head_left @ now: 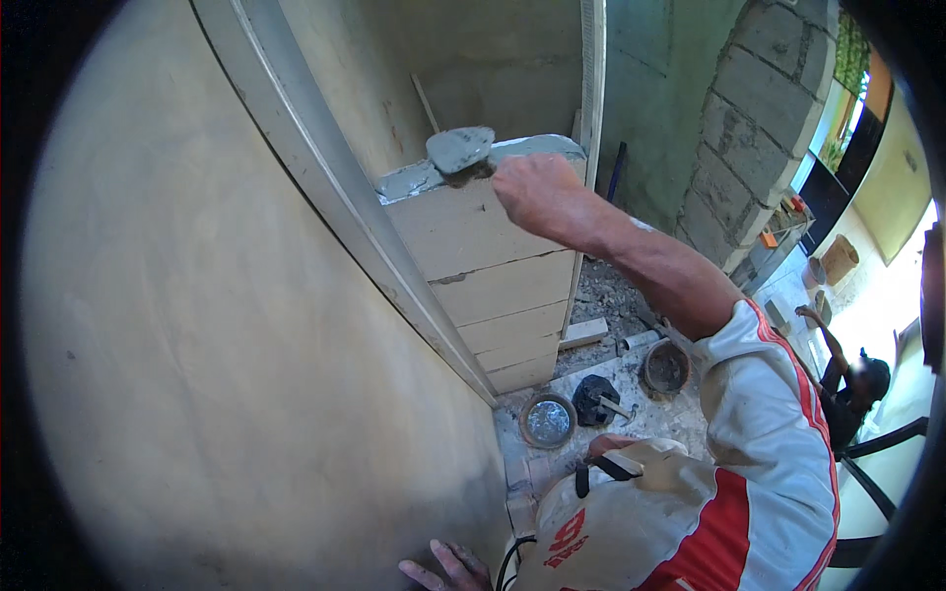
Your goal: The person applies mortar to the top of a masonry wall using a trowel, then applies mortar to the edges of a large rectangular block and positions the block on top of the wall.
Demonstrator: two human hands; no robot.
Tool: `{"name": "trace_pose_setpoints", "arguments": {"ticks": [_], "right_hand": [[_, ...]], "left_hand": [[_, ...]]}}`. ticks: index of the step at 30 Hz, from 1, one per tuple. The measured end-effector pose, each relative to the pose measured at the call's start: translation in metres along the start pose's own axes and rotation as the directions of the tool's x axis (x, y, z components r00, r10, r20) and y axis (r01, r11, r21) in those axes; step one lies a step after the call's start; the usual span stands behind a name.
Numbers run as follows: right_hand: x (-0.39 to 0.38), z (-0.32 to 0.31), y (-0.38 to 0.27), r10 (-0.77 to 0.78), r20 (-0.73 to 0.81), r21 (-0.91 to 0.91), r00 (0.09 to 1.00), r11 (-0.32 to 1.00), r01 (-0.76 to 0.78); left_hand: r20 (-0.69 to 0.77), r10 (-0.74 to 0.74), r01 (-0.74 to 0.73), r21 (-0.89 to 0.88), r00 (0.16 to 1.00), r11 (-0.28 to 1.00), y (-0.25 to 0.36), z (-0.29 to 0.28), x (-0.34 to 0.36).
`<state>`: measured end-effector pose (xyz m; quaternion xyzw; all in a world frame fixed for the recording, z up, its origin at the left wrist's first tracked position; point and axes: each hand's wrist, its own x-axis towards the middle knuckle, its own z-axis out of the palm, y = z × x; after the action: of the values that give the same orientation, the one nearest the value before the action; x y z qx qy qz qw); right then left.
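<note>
My right hand [540, 197] is closed over the top of a low wall of pale blocks [498, 229], gripping a trowel. The trowel's handle is hidden in my fist. Its blade [460, 148], coated with wet grey mortar, is tilted above the wall's top edge. A band of grey mortar [540, 147] covers part of that top course, with another patch [409, 182] near the post at left. At the lower edge, my left hand [450, 568] has its fingers spread beside the plastered wall [246, 394], partly cut off by the picture; whether it touches the wall I cannot tell.
A grey metal post [340, 192] runs along the block wall's left side. Below are a round basin of water [548, 422], a black bundle [595, 400], a mortar bucket [666, 368] and a loose block [584, 333]. Another person [855, 394] crouches at far right, past a rough block wall [744, 128].
</note>
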<state>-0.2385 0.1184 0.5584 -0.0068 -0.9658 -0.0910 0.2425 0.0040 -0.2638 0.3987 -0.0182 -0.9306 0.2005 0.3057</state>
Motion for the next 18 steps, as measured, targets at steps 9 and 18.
{"name": "trace_pose_setpoints", "arguments": {"ticks": [9, 18], "right_hand": [[-0.014, 0.01, -0.004, -0.12, 0.035, -0.055, 0.992, 0.991, 0.121], [-0.031, -0.004, 0.033, 0.023, 0.06, -0.141, 0.998, 0.99, -0.014]], "left_hand": [[-0.105, 0.062, -0.042, 0.175, 0.993, 0.984, -0.001, 0.01, 0.005], [-0.107, 0.065, -0.037, 0.243, 0.992, 0.969, -0.005, 0.012, 0.005]]}}
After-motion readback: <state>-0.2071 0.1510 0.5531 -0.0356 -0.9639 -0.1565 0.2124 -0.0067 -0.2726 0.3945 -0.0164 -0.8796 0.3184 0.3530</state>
